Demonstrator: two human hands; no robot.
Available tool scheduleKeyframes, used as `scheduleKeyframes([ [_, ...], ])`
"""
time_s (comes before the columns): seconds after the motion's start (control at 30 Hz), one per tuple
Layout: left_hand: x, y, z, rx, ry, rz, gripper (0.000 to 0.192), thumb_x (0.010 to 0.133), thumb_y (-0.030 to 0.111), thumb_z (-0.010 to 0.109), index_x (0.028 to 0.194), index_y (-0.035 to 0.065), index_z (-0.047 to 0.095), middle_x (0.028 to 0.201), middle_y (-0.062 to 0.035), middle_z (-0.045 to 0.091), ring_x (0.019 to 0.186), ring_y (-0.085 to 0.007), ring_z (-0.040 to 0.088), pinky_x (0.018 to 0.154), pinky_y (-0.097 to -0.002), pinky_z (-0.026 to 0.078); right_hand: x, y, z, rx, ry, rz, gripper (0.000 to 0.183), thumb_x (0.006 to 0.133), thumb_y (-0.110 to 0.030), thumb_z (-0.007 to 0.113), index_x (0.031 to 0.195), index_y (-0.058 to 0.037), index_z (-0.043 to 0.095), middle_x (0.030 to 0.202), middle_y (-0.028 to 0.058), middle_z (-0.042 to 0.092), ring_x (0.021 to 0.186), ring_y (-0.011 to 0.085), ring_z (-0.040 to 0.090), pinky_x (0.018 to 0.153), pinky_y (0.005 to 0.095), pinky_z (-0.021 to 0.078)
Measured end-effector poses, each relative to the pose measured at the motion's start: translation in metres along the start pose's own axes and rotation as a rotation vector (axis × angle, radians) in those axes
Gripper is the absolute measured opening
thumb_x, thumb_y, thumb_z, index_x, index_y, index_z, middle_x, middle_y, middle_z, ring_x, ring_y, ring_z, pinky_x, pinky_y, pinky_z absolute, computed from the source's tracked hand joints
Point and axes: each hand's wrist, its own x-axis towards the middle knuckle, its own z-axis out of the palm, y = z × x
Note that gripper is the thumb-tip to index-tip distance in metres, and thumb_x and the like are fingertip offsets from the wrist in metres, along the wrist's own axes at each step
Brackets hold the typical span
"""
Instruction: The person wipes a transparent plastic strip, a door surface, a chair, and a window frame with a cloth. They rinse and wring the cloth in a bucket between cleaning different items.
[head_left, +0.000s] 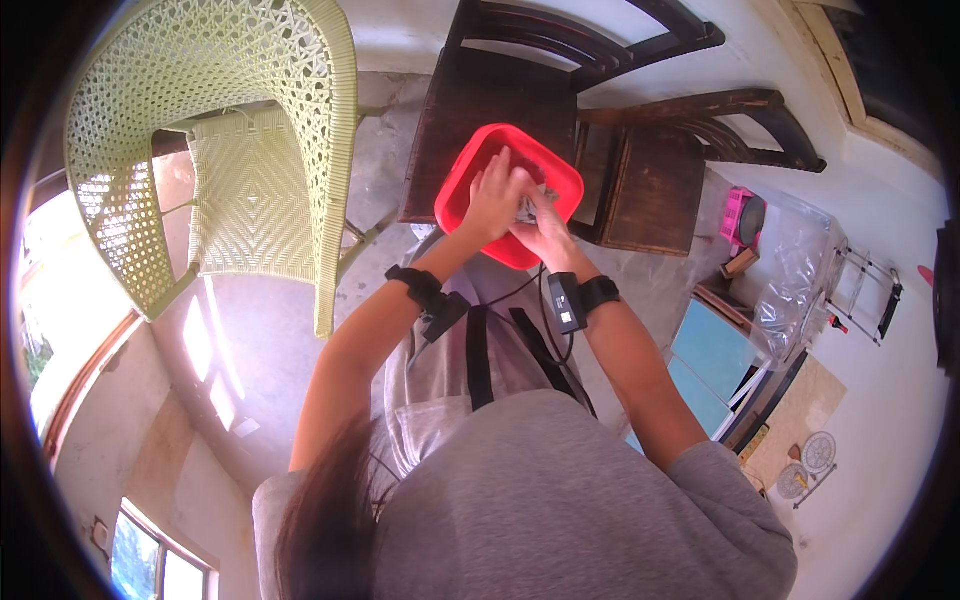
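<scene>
A red plastic basin with rounded corners sits on the seat of a dark wooden chair in front of me. Both of my hands are inside it, close together. My right hand holds a crumpled greyish-white piece, which looks like cloth, against the palm. Over it lies my left hand, fingers stretched towards the far wall of the basin and touching the right hand. How firmly the left hand grips the crumpled piece is hidden. Whether the basin holds water cannot be made out.
A second dark wooden chair stands close at the right. To the left is a pale green woven armchair. Further right are a pink basket, clear plastic wrapping and a blue-topped cabinet. A black cable hangs between my wrists.
</scene>
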Motion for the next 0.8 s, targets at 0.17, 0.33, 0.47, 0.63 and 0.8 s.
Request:
scheduleKeyframes([
  [0.17,0.005,-0.02,-0.021,-0.584,-0.038,-0.477,0.084,0.088,0.068,0.013,0.135,0.0021,0.034,0.133,-0.0172,0.044,0.127,-0.0261,0.037,0.104,-0.0411,0.026,-0.016,-0.015,0.016,-0.273,-0.024,0.012,0.038,0.078,-0.004,0.066,0.109,-0.0134,0.046,0.081,0.0034,0.055,0.068,0.0151,0.055,0.054,0.0293,0.0443],
  [0.33,0.002,-0.02,-0.028,-0.798,-0.118,-0.632,0.086,0.086,0.07,0.012,0.131,0.0022,0.04,0.126,-0.0167,0.051,0.122,-0.0265,0.043,0.103,-0.0406,0.03,-0.028,-0.015,0.031,-0.424,0.19,0.001,0.013,0.082,-0.014,0.064,0.082,-0.0155,0.051,0.066,0.0001,0.052,0.053,0.0102,0.05,0.04,0.024,0.0332],
  [0.47,0.001,-0.005,-0.026,-0.94,-0.196,-0.646,0.084,0.087,0.069,0.016,0.131,0.0023,0.041,0.128,-0.0165,0.049,0.121,-0.0269,0.044,0.102,-0.04,0.032,-0.025,-0.006,0.033,-0.509,0.181,0.004,0.023,0.084,-0.031,0.062,0.074,-0.0146,0.049,0.057,-0.0006,0.048,0.043,0.0111,0.047,0.034,0.0248,0.0304],
  [0.63,0.002,0.012,-0.025,-1.203,-0.32,-0.555,0.076,0.089,0.062,0.029,0.131,-0.0006,0.04,0.131,-0.0187,0.045,0.12,-0.0271,0.044,0.101,-0.0384,0.034,-0.022,0.0,0.033,-0.494,0.065,0.282,0.041,0.086,-0.05,0.053,0.073,-0.0113,0.048,0.054,0.0022,0.047,0.041,0.0137,0.046,0.032,0.0251,0.0299],
  [0.8,0.01,0.017,-0.031,-0.962,-0.479,-0.582,0.069,0.09,0.058,0.032,0.11,-0.0025,0.058,0.105,-0.0145,0.061,0.097,-0.0218,0.057,0.09,-0.0314,0.043,-0.024,-0.01,0.028,-0.36,-0.048,0.419,0.05,0.086,-0.057,0.047,0.081,-0.0077,0.051,0.064,0.0054,0.054,0.048,0.0192,0.052,0.036,0.0263,0.0342],
])
